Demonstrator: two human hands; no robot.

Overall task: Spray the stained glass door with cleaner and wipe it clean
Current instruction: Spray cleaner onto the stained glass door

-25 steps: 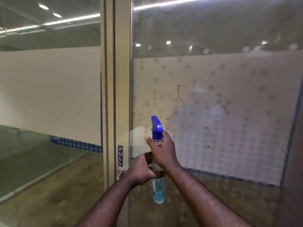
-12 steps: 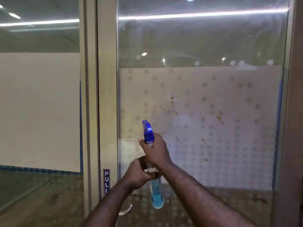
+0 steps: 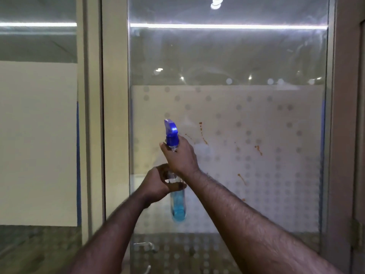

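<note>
Head view: your right hand (image 3: 180,155) and left hand (image 3: 158,182) both gripped the spray bottle (image 3: 176,175); aim toward the glass door (image 3: 227,56)'s stains (image 3: 203,135), centre-panel.

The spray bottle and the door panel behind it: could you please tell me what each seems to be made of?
Spray bottle: probably clear plastic, since blue liquid shows through its body, with an opaque glossy blue trigger head. Door panel: glass, mirroring ceiling lights up top, with a matte frosted dotted band lower down, likely film or etching.
</note>
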